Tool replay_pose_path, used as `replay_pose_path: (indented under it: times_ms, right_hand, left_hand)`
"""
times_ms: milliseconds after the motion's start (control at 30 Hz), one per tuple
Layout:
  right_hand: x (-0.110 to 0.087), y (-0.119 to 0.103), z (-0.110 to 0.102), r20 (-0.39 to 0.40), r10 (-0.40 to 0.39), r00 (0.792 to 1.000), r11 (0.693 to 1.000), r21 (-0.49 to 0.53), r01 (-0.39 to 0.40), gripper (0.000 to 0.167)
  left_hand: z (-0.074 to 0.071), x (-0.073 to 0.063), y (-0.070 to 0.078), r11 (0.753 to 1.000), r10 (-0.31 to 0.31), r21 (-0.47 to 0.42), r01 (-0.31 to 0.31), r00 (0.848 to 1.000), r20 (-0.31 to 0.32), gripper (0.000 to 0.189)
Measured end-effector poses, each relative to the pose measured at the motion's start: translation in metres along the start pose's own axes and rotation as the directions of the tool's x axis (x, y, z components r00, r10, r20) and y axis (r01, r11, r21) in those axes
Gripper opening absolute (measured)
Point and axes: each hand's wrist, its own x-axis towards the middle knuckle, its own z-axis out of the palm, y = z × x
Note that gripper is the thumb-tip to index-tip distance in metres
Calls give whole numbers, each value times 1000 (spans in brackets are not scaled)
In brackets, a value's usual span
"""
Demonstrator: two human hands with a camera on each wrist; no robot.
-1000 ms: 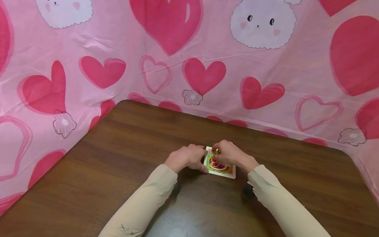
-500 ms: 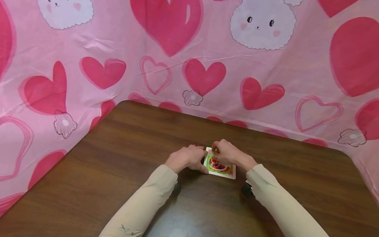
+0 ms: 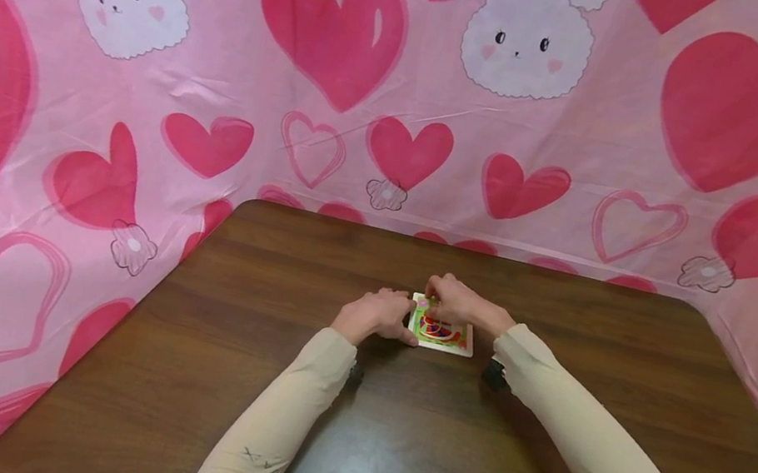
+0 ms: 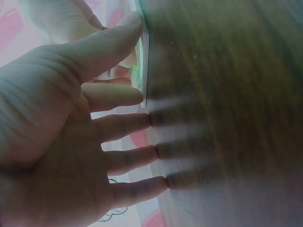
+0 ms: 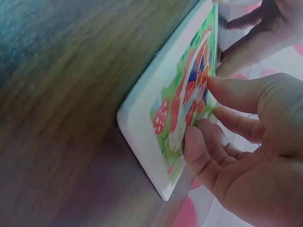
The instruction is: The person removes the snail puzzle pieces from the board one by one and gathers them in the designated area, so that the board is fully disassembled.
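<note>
A small flat picture board (image 3: 453,345), probably a puzzle, lies on the table. It has a white border and a red, blue and orange snail on green. My left hand (image 3: 376,316) stands at its left side with fingers spread and fairly straight. In the left wrist view the thumb (image 4: 128,28) rests over the board's edge (image 4: 144,71), and the other fingertips touch the table. My right hand (image 3: 457,303) is bent over the board's upper part. In the right wrist view its curled fingers (image 5: 196,146) touch the snail picture (image 5: 191,90); whether they pinch a piece is unclear.
The brown wooden table (image 3: 238,347) has rounded far corners. Behind it and at the sides hangs a pink cloth (image 3: 448,105) with hearts and rabbits. A dark device (image 3: 495,375) sits under the right wrist.
My right hand has shifted very slightly upward over the board, with a small change in how its fingers lie. The left hand and the board have stayed in place.
</note>
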Motion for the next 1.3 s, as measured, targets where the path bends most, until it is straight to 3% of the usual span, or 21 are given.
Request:
replay_pose_path:
  times_ms: [567, 933, 1300]
  right_hand:
    - [-1, -3, 1, -60, 23, 998, 998, 64, -19, 30]
    - [-4, 2, -2, -233, -36, 972, 983, 166, 76, 16]
    - [-18, 14, -17, -227, 35, 973, 966, 259, 25, 19]
  left_hand:
    - [3, 2, -2, 1000, -1, -3, 1, 1000, 8, 69]
    - [2, 2, -2, 1000, -14, -5, 14, 1000, 12, 70]
    - [1, 3, 0, 1000, -18, 8, 18, 1000, 24, 73]
